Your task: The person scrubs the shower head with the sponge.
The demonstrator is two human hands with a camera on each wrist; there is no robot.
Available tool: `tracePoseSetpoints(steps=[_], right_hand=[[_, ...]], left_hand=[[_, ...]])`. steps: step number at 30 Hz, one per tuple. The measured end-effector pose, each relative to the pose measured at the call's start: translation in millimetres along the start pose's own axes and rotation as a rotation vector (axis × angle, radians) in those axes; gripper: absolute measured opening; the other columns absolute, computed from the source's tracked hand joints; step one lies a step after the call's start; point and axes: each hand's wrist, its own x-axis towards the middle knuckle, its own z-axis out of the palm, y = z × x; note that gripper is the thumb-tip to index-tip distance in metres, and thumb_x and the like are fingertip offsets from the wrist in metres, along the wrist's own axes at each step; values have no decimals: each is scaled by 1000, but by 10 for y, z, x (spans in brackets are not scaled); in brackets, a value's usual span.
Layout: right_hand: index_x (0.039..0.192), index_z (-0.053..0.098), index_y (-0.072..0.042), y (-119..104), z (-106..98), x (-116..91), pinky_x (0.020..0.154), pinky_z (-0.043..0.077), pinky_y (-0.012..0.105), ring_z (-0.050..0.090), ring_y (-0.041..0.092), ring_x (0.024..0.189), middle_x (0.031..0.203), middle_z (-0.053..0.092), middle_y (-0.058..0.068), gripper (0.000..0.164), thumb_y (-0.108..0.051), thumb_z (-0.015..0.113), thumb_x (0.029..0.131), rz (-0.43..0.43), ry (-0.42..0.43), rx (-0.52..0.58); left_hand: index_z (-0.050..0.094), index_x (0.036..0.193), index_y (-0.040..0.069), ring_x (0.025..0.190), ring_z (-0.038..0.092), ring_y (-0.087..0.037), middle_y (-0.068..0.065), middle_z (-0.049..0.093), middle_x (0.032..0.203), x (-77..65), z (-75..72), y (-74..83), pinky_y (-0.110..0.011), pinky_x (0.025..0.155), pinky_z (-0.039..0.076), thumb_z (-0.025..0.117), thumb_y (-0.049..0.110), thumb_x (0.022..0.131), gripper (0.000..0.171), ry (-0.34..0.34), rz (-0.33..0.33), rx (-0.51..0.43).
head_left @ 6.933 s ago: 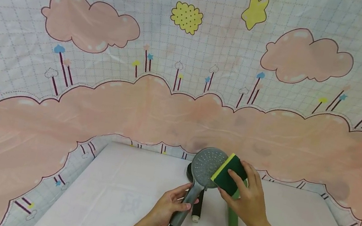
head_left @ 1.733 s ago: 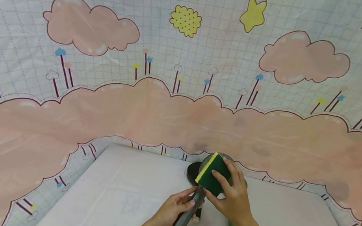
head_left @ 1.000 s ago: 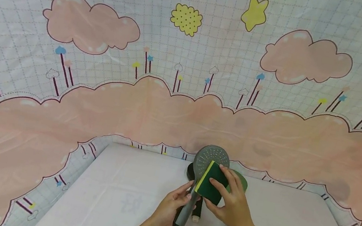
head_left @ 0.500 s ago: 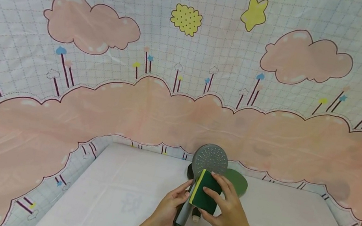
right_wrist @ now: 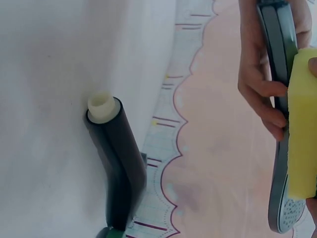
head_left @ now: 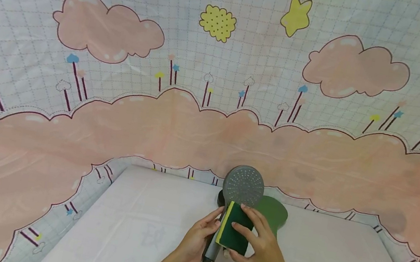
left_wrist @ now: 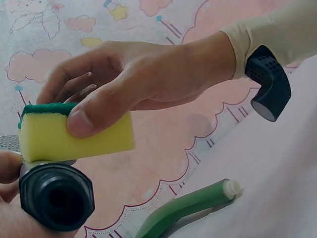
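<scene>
A grey shower head (head_left: 243, 185) is held up by its handle in my left hand (head_left: 192, 246), its nozzle face turned toward the head camera. My right hand (head_left: 266, 254) grips a sponge (head_left: 237, 230) with a yellow foam side and a dark green scouring side. The yellow foam (left_wrist: 89, 136) rests against the shower head's handle, just below the nozzle disc, with the thumb along its side. In the left wrist view the handle's black threaded end (left_wrist: 57, 198) faces the camera. Sponge and right hand hide part of the handle.
On the white table (head_left: 127, 224) behind the hands lie a green shower head (head_left: 271, 212) and a black one (right_wrist: 121, 158), mostly hidden in the head view. A cloth with clouds and stars (head_left: 110, 31) hangs behind the table.
My right hand has slid the sponge down from the nozzle face onto the upper handle, uncovering the nozzle disc. The left hand keeps its grip on the shower head, which has tilted slightly left.
</scene>
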Motion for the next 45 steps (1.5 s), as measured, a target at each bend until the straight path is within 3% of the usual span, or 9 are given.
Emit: tracePoseSetpoints(steps=[6, 10, 14, 22, 28, 33, 37, 40, 45], right_hand=[[117, 69, -23, -40, 27, -36, 114, 37, 28, 44, 27, 133, 145, 50, 11, 56, -42, 87, 68, 12, -11, 15], [118, 68, -24, -75, 47, -55, 113, 39, 32, 44, 27, 134, 146, 50, 10, 57, -41, 88, 67, 22, -23, 28], [118, 68, -25, -117, 55, -67, 113, 39, 33, 45, 27, 134, 146, 49, 9, 54, -44, 85, 71, 27, -25, 33], [119, 67, -24, -188, 90, -92, 118, 20, 15, 46, 26, 133, 146, 50, 12, 49, -50, 77, 78, -16, -9, 74], [119, 67, -22, -231, 116, -92, 118, 21, 16, 46, 27, 132, 144, 51, 18, 46, -46, 76, 81, -73, 24, 125], [118, 67, -22, -271, 147, -121, 118, 22, 15, 45, 27, 133, 143, 51, 17, 46, -45, 77, 80, -80, 27, 144], [118, 67, -21, -270, 158, -127, 117, 23, 15, 46, 27, 133, 143, 51, 18, 45, -45, 76, 81, -96, 39, 159], [117, 67, -20, -257, 149, -111, 117, 25, 17, 47, 29, 131, 142, 52, 20, 43, -45, 74, 83, -121, 60, 170], [116, 68, -19, -231, 118, -74, 117, 25, 17, 48, 29, 130, 140, 52, 21, 42, -47, 71, 85, -125, 70, 161]], left_hand=[[32, 155, 21, 143, 36, -23, -11, 37, 154, 29, -4, 1, -41, 117, 33, 43, 28, 105, 51, -12, 2, -43], [31, 155, 22, 146, 31, -26, -12, 34, 156, 43, -12, 1, -44, 118, 31, 42, 27, 106, 51, -5, 6, -44], [31, 155, 23, 149, 27, -29, -12, 32, 158, 50, -19, -7, -46, 119, 28, 42, 28, 106, 51, 10, 5, -50], [28, 156, 24, 147, 29, -26, -12, 28, 160, 54, -28, -1, -44, 117, 33, 37, 26, 107, 50, -1, 22, -88], [28, 156, 24, 143, 38, -21, -15, 36, 156, 66, -47, 6, -44, 118, 31, 36, 24, 107, 49, 15, 31, -108], [27, 156, 21, 137, 45, -20, -14, 45, 149, 58, -45, 26, -34, 110, 41, 39, 22, 106, 51, 40, 58, -107], [28, 155, 11, 134, 47, -17, -12, 46, 148, 62, -59, 24, -27, 106, 44, 39, 20, 106, 51, 17, 67, -99], [29, 153, 4, 136, 45, -17, -11, 47, 148, 68, -74, 23, -27, 110, 41, 40, 17, 106, 51, -3, 68, -98], [27, 154, 5, 137, 45, -18, -13, 42, 152, 55, -90, 21, -36, 116, 35, 44, 18, 104, 54, -22, 49, -104]])
